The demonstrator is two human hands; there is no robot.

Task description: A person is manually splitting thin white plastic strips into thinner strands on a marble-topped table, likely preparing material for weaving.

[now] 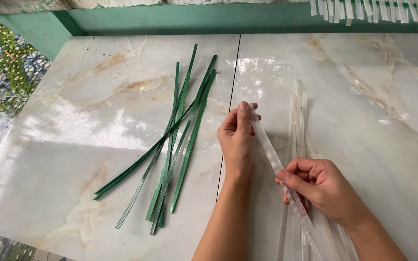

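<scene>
Marble table (pixel 97 125): both hands pinch clear strip (pixel 272 154).

A home craft spot outdoors: marble-patterned tabletop (pixel 97 121) against a green wall (pixel 194 19), garden greenery (pixel 6 63) beside it.

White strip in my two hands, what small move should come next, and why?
Probably slide the right hand further down the white strip. The left hand pinches only its top end, and the strip's lower part trails loose over the white pile.
</scene>
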